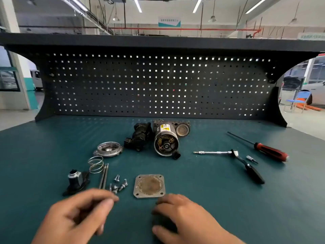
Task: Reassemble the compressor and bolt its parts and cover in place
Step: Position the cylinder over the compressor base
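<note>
The compressor motor body (166,141) lies mid-bench, its open end facing me, with a black housing part (139,136) at its left. Nearer me are a round metal cover (109,148), a coil spring (95,164), two long bolts (104,175), several short screws (119,184), a square cover plate (149,186) and a black bracket with a metal cylinder (76,182). My left hand (79,217) hovers just short of the screws, fingers loosely curled, holding nothing. My right hand (184,219) hovers below the plate, fingers loosely bent and empty.
A ratchet with a long extension (228,153) lies on the right of the green bench top (211,199). Beyond it are a loose bit (251,159) and a red-handled screwdriver (270,152). A dark pegboard (158,85) closes the back of the bench.
</note>
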{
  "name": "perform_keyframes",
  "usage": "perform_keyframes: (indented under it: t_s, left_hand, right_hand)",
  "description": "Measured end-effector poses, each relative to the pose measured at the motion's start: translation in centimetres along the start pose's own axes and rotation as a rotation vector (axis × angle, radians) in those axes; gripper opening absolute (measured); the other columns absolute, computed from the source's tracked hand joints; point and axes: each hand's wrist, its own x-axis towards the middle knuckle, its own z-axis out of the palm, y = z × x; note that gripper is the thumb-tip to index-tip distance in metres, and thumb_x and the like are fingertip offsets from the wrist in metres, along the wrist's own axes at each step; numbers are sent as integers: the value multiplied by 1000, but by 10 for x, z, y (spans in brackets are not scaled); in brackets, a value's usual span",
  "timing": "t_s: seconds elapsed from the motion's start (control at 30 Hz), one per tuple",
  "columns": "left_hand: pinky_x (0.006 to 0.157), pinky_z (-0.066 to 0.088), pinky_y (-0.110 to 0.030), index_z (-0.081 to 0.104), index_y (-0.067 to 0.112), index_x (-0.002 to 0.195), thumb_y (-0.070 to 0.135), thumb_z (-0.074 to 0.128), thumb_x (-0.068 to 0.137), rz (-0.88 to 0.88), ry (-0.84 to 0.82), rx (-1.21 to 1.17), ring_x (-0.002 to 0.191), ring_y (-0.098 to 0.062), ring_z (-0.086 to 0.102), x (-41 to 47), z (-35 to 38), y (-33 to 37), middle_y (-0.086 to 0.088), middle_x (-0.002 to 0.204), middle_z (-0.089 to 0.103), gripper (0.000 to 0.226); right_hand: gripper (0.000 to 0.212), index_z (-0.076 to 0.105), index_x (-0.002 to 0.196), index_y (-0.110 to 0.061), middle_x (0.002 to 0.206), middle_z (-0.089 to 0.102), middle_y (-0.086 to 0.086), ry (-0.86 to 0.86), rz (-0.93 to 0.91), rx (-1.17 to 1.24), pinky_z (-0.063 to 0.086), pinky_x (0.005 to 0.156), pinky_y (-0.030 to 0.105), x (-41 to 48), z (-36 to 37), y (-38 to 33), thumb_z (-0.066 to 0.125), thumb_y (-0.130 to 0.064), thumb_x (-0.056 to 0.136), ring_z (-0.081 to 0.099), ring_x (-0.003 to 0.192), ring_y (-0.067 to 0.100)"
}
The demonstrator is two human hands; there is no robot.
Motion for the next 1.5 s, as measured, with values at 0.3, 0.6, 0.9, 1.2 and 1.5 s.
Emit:
perform_keyframes:
  t_s: [0.3, 0.6, 0.9, 1.2, 1.5]
  left_hand:
    - [46, 42, -13, 72, 26, 70, 10, 58, 89, 47, -182, 134, 44, -5, 49, 107, 34, 24, 1, 54, 60, 28]
    - [92, 43, -24, 63, 28, 112, 35, 58, 89, 170, -342, 878, 100, -1, 54, 146, 40, -15, 18, 102, 58, 25]
    - [87, 36, -12, 61, 36, 112, 41, 58, 88, 131, -289, 850, 97, 11, 46, 138, 27, -30, 31, 102, 50, 24]
    - [78, 34, -7, 61, 37, 109, 41, 58, 87, 131, -348, 835, 89, 21, 45, 131, 30, -25, 34, 97, 52, 22]
    - [82, 47, -22, 59, 34, 109, 34, 59, 88, 32, -293, 795, 87, 12, 53, 128, 30, -20, 28, 89, 58, 20]
  right_hand:
    - [32, 55, 119, -11, 124, 46, 8, 132, 0, -219, 35, 88, 35, 54, 8, 22, 34, -25, 99, 44, 111, 28]
    - [26, 63, 103, -3, 115, 59, 13, 821, -33, -4, 51, 84, 37, 92, 0, 58, 63, -10, 78, 59, 103, 31]
    - [92, -11, 149, -14, 158, -2, -1, 605, 319, 263, 14, 115, 31, 145, 8, 91, 57, -35, 91, 4, 145, 18]
    - [39, 45, 120, -15, 119, 57, 3, 524, 596, 404, 32, 105, 46, 126, 1, 96, 57, -26, 85, 50, 115, 26]
    - [30, 49, 114, -12, 106, 62, 5, 536, 516, 459, 37, 70, 27, 122, 1, 96, 57, -18, 85, 54, 93, 22]
